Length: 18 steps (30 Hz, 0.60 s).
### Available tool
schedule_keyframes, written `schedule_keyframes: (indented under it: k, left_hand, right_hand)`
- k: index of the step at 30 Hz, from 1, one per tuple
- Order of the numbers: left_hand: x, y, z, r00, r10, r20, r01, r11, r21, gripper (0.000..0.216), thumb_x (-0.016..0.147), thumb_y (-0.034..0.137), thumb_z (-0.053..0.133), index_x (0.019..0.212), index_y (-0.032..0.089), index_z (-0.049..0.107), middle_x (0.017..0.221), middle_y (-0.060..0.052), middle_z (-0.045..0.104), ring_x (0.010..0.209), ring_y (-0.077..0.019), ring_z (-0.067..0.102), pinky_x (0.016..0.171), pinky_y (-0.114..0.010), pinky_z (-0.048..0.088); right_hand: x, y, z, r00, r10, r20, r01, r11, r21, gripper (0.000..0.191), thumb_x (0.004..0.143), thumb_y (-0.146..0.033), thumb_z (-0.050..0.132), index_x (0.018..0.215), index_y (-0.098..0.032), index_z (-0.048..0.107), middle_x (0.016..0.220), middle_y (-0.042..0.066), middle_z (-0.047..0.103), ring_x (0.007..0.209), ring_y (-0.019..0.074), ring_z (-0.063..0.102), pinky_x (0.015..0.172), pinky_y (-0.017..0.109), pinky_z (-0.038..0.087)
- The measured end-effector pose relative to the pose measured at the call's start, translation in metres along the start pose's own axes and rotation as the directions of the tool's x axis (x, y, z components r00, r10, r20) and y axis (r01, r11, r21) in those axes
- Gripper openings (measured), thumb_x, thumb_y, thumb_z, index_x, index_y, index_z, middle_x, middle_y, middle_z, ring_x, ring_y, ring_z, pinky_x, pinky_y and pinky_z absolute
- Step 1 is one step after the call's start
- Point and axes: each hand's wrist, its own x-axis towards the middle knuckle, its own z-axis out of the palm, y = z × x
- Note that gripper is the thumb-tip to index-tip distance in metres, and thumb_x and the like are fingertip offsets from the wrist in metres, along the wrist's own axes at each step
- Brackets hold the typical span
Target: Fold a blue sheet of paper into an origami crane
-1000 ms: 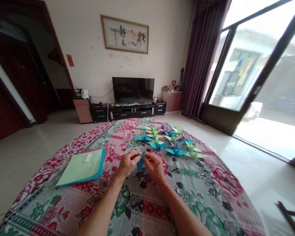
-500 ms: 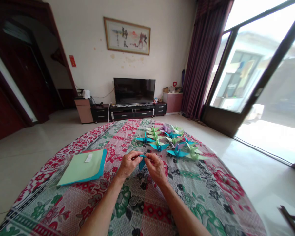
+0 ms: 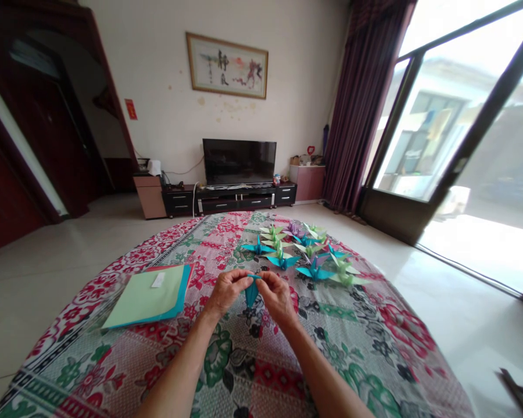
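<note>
1. A floral cloth (image 3: 261,371) covers the round table. Above its middle, the left hand (image 3: 227,292) and right hand (image 3: 276,296) pinch a blue folded paper (image 3: 251,293) between closed fingertips, its point hanging down.
2. A stack of paper sheets (image 3: 150,295) lies to the left, with paper cranes (image 3: 305,255) beyond the hands.
3. A TV (image 3: 239,162) stands at the far wall under a framed picture (image 3: 227,57).
4. Since a second ago both hands have kept their pinch, and the paper's point hangs slightly lower.

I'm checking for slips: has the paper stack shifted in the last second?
No. The paper stack keeps its place against the tablecloth flowers and the paper cranes.
</note>
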Motion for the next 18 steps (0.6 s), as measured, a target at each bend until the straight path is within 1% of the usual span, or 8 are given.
schedule_keyframes:
  k: [3, 5, 8, 11, 14, 18]
  left_hand:
    - [-0.0011, 0.0014, 0.0018, 0.999, -0.04, 0.02, 0.041, 0.998, -0.046, 0.029, 0.064, 0.031, 0.068, 0.087, 0.012, 0.069, 0.075, -0.005, 0.068, 0.064, -0.0131, 0.058, 0.062, -0.022, 0.044]
    - [-0.0017, 0.0017, 0.0027, 0.999, -0.053, 0.005, 0.053, 0.997, -0.05, 0.03, 0.064, 0.032, 0.068, 0.086, 0.012, 0.07, 0.072, -0.004, 0.068, 0.061, -0.0122, 0.056, 0.059, -0.022, 0.044]
    - [-0.0023, 0.0015, 0.0034, 0.998, -0.046, -0.04, 0.046, 0.999, -0.01, 0.027, 0.064, 0.031, 0.067, 0.082, 0.012, 0.07, 0.065, -0.002, 0.066, 0.056, -0.0112, 0.054, 0.055, -0.021, 0.042]
    - [-0.0026, 0.001, 0.0036, 0.998, -0.026, -0.059, 0.028, 0.999, 0.039, 0.023, 0.064, 0.031, 0.066, 0.077, 0.013, 0.07, 0.062, -0.001, 0.064, 0.055, -0.0112, 0.053, 0.053, -0.021, 0.04]
    - [-0.0023, -0.0007, 0.0044, 0.996, -0.023, -0.083, 0.026, 0.999, 0.036, 0.02, 0.064, 0.032, 0.065, 0.072, 0.013, 0.069, 0.06, 0.0, 0.063, 0.054, -0.0113, 0.052, 0.052, -0.021, 0.04]
    - [-0.0015, -0.003, 0.0064, 0.994, -0.025, -0.108, 0.023, 1.0, -0.016, 0.015, 0.063, 0.028, 0.065, 0.068, 0.014, 0.067, 0.058, 0.001, 0.061, 0.053, -0.0097, 0.05, 0.052, -0.02, 0.038]
  right_hand:
    - [-0.0001, 0.0016, -0.0002, 1.0, 0.013, 0.0, -0.013, 0.999, 0.03, 0.02, 0.076, -0.034, 0.055, 0.078, -0.015, 0.061, 0.063, -0.001, 0.055, 0.054, 0.0091, 0.045, 0.05, 0.019, 0.038]
    - [0.0003, 0.0017, -0.0001, 1.0, 0.023, 0.011, -0.023, 0.998, 0.051, 0.02, 0.075, -0.034, 0.056, 0.078, -0.015, 0.061, 0.063, -0.001, 0.055, 0.054, 0.0089, 0.045, 0.05, 0.019, 0.037]
    - [0.0018, 0.0008, 0.0002, 0.998, 0.048, 0.041, -0.05, 0.996, 0.068, 0.022, 0.073, -0.035, 0.056, 0.075, -0.014, 0.062, 0.06, -0.001, 0.053, 0.053, 0.0085, 0.044, 0.047, 0.019, 0.036]
    - [0.0031, 0.0013, 0.0004, 0.997, 0.057, 0.05, -0.06, 0.996, 0.064, 0.025, 0.074, -0.038, 0.056, 0.068, -0.014, 0.061, 0.055, -0.003, 0.049, 0.05, 0.0078, 0.041, 0.046, 0.019, 0.033]
    - [0.0028, 0.0045, 0.0016, 0.999, 0.047, 0.017, -0.047, 0.998, 0.039, 0.027, 0.074, -0.04, 0.056, 0.066, -0.015, 0.06, 0.054, -0.003, 0.047, 0.05, 0.0079, 0.04, 0.047, 0.019, 0.032]
    - [0.0008, 0.008, 0.0058, 0.998, 0.044, -0.047, -0.044, 0.999, 0.013, 0.026, 0.074, -0.04, 0.056, 0.066, -0.015, 0.058, 0.055, -0.003, 0.048, 0.05, 0.0079, 0.039, 0.047, 0.02, 0.032]
